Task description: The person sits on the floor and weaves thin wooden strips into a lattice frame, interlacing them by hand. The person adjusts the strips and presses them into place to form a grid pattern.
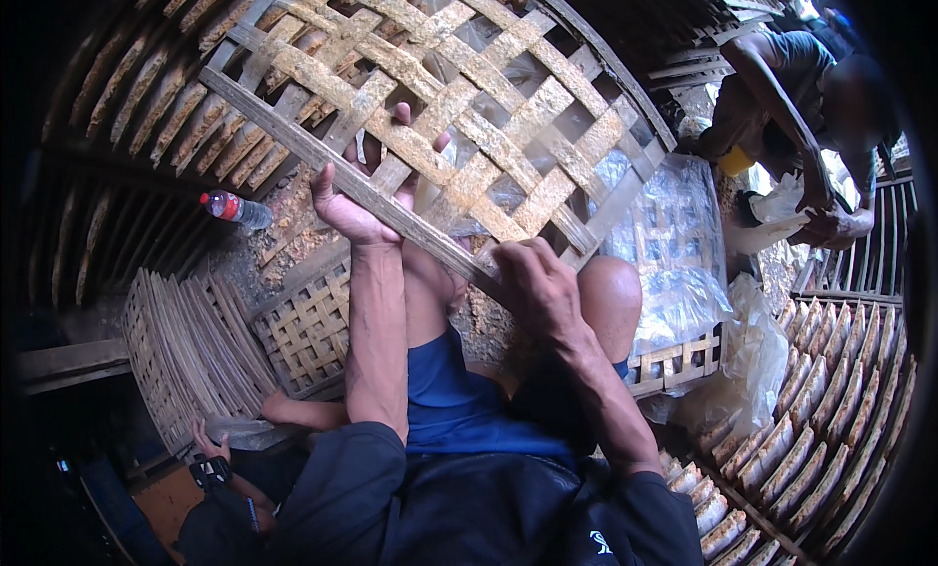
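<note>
A large woven bamboo tray (459, 107) with a wooden frame is tilted up in front of me, its slats crusted with pale residue. My left hand (357, 207) supports its near edge from below; the thumb rests at the frame and some fingers show through the gaps behind the weave. Closed over the same wooden edge, farther right, is my right hand (540, 285), knuckles up. Beneath the tray's right side, a clear plastic sheet (674, 244) covers another woven tray (676, 368) beside my right knee.
Stacked trays (195, 346) stand at the lower left, by another person's hand (211, 443). A red-capped bottle (234, 209) lies on the floor. Racks of crusted slabs (831, 400) fill the right. Another person (831, 214) handles plastic at the upper right.
</note>
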Available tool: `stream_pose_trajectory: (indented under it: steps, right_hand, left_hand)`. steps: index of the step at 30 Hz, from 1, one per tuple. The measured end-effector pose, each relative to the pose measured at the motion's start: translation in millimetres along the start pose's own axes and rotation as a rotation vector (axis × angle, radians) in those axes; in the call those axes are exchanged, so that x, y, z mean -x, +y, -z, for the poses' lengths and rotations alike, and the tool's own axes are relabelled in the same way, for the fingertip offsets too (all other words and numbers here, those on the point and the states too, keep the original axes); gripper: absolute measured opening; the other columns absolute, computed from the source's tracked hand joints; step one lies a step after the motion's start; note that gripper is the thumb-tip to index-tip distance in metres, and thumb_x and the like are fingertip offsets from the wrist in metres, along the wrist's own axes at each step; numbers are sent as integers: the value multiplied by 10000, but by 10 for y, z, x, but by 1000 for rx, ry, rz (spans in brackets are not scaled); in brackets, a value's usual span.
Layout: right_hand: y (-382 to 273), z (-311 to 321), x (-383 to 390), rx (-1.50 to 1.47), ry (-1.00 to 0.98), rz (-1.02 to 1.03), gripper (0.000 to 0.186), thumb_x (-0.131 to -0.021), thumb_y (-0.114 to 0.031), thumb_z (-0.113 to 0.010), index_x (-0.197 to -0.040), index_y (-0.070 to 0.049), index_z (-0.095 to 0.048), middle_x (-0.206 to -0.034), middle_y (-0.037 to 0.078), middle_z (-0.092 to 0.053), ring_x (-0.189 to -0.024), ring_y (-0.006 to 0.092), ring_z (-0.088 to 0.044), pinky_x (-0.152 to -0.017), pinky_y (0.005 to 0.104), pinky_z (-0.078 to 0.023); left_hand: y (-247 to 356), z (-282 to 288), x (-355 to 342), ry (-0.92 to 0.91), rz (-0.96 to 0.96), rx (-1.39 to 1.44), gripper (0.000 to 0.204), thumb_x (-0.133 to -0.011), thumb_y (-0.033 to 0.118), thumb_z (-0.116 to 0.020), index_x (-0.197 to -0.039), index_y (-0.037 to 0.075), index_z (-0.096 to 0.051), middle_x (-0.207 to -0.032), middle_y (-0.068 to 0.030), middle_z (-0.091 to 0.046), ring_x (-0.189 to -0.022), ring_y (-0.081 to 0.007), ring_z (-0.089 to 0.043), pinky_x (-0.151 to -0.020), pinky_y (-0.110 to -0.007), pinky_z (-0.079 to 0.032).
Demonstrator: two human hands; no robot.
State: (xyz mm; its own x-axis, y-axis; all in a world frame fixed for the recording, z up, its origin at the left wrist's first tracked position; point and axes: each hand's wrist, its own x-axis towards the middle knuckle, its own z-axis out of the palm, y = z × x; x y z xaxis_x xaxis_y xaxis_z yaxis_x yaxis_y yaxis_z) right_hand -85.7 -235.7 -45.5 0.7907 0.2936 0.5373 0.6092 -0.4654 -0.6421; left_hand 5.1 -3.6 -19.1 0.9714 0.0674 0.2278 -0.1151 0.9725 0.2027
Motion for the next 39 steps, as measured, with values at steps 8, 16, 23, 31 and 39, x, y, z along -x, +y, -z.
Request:
stream_pose_trajectory:
  steps: [8, 16, 23, 31, 39]
  right_hand:
    - [24, 369, 205, -182, -80, -271, 185, -846, 20, -774, -1014, -48, -738, -960, 84, -746, -819, 190, -734, -683, 295, -588]
    - [-94, 158, 42, -108, -139, -181, 173, -910, -96, -721, -1080, -112, -746, -917, 82, -701, -755, 247, -707, -643, 366, -578]
    - [-35, 426, 72, -126, -301, -150, 215, -900, -80, -707, -1113, -101, -725, -968, 90, -676, -851, 269, -710, -722, 365, -581]
    - [23, 344, 196, -81, -213, -216, 174, -871, -73, -768, -1044, -85, -748, -858, 77, -665, -761, 237, -698, -663, 342, -566]
    - [-38, 209, 182, -15, -190, -180, 177, -915, -138, -712, -1091, -121, -703, -930, 74, -657, -789, 283, -712, -664, 382, -585]
  left_hand:
    - [7, 60, -8, -186, 20, 48, 872, -802, 413, -646, -1560, 70, -385, -1509, -182, -511, -1440, -398, -417, -1125, -840, -181]
    - [13, 40, -11, -98, -4, -5, 879, -787, 426, -626, -1565, 93, -386, -1510, -190, -510, -1417, -406, -448, -1093, -864, -225]
    - [34, 41, -6, -103, -4, -2, 865, -783, 409, -662, -1563, 139, -404, -1517, -155, -517, -1441, -419, -414, -1106, -864, -184]
    - [29, 72, -1, -61, -28, 4, 842, -772, 361, -717, -1543, 165, -442, -1511, -128, -528, -1449, -420, -403, -1112, -862, -167]
    - [27, 67, 1, -59, -32, -16, 826, -787, 359, -715, -1540, 156, -444, -1527, -128, -510, -1456, -421, -386, -1114, -863, -161]
